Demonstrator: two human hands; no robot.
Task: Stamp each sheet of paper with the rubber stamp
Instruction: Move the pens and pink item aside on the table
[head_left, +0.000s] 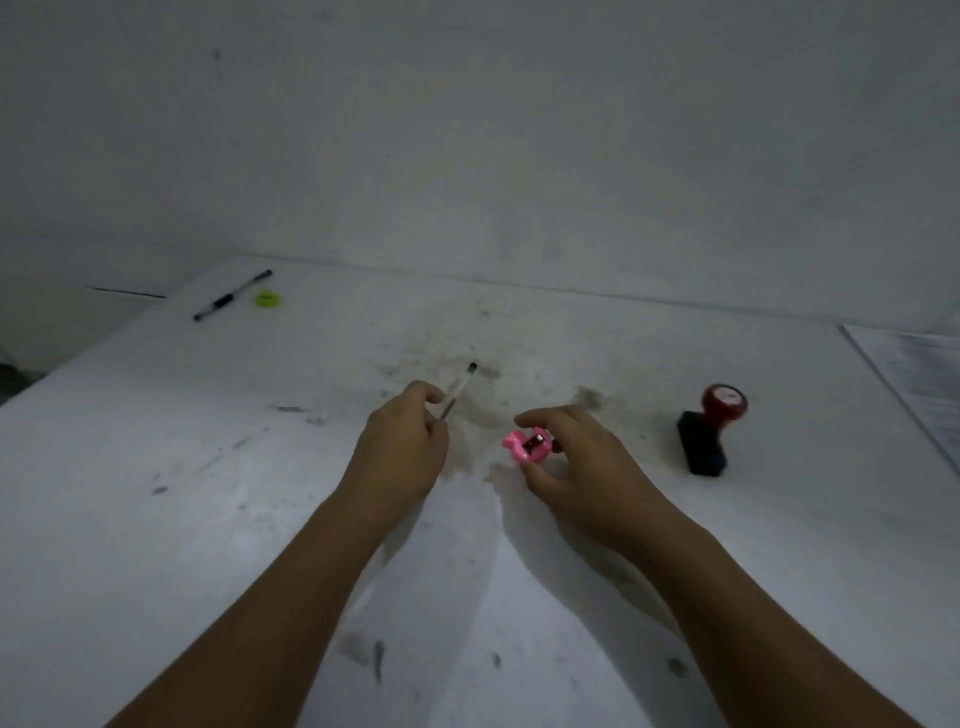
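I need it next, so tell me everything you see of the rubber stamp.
The rubber stamp has a glossy red round knob and a black rectangular base, plastic by the look. It lies tipped over on the white table, knob toward the far right, near the paper sheets. Only the table touches it; the right hand is nearby, apart.

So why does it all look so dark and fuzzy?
Head view: the light is dim and grey, with no glare; soft shadows fall on the table beside both arms; everything is slightly blurred, so the print on the paper is unreadable, and the pen in the left hand and the sharpener in the right hand look smeary.
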